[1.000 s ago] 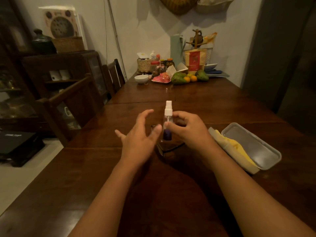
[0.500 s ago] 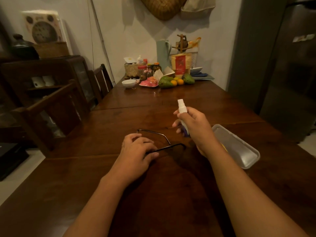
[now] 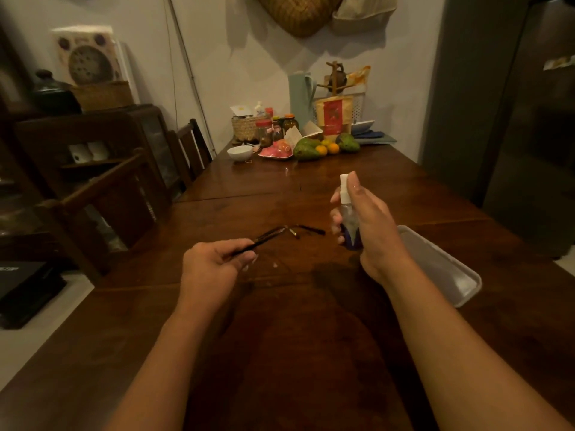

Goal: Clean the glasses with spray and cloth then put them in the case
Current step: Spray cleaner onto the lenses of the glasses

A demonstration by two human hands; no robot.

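The light, probably fragile glasses [image 3: 281, 232] are being held over the table [image 3: 280, 353] by one temple, pinched in the left hand [image 3: 214, 269], while the spray bottle [image 3: 346, 209] is being gripped in the curled right hand [image 3: 371, 227].

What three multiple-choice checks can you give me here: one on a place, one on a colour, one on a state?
1. Where is the case? A. on the floor B. on the table, right of the right hand C. on a shelf
2. What colour is the nozzle of the spray bottle? A. red B. green C. white
3. The glasses are: A. held by one arm in the left hand B. folded inside the case C. lying untouched
Answers: B, it lies on the wood beside the right wrist; C, the top above the fingers is white; A, left fingers curl round one arm.
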